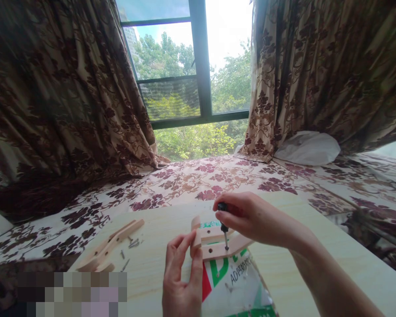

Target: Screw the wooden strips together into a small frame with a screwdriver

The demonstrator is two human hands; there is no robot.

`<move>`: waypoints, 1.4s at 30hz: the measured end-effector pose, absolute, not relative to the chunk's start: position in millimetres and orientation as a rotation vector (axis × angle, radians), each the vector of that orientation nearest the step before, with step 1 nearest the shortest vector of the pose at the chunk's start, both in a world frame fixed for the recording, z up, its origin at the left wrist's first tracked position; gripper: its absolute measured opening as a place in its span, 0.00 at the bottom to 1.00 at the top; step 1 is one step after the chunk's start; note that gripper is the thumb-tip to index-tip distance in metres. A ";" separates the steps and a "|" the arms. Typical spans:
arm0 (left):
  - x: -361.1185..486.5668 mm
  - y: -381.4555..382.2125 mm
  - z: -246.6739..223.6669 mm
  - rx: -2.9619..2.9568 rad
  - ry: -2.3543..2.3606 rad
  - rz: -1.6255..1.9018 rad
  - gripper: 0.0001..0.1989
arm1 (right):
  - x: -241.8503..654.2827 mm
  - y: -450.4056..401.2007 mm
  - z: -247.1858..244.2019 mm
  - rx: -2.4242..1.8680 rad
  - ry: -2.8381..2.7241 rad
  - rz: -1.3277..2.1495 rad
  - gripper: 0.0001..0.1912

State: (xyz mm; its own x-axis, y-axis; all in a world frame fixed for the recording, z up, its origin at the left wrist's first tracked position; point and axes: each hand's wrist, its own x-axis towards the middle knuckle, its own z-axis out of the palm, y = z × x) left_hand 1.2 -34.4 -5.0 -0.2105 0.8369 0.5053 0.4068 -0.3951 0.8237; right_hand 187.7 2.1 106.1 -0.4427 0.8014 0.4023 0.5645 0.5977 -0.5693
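Note:
My right hand [247,215] is closed around the black handle of a screwdriver [223,220]. Its shaft points down, with the tip at a hole in a pale wooden piece [216,251]. My left hand [183,268] grips the left end of this wooden assembly, fingers and thumb around a rounded upright block [195,235]. A second wooden bar with a dark hole lies behind the first. Beneath the wood is a white, green and red printed plastic package [237,290]. Whether a screw sits under the tip is too small to tell.
On the pale wooden board [145,281], at the left, lie shaped wooden pieces [115,242] with several loose screws [133,242] beside them. Floral cloth [185,180] spreads behind the board up to the window. A white bag [310,147] rests by the right curtain [297,79].

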 end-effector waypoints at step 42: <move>1.5 -34.1 -6.5 1.678 1.477 1.658 0.14 | 192.0 10.2 102.2 -1.151 -2.133 0.456 0.09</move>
State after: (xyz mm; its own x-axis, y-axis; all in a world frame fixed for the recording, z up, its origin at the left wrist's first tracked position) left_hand 1.5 -34.1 -6.5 -0.2324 0.8283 0.5098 0.4107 -0.3915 0.8234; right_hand 192.0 10.2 102.2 -0.3926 0.8344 0.3869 0.6032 0.5511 -0.5766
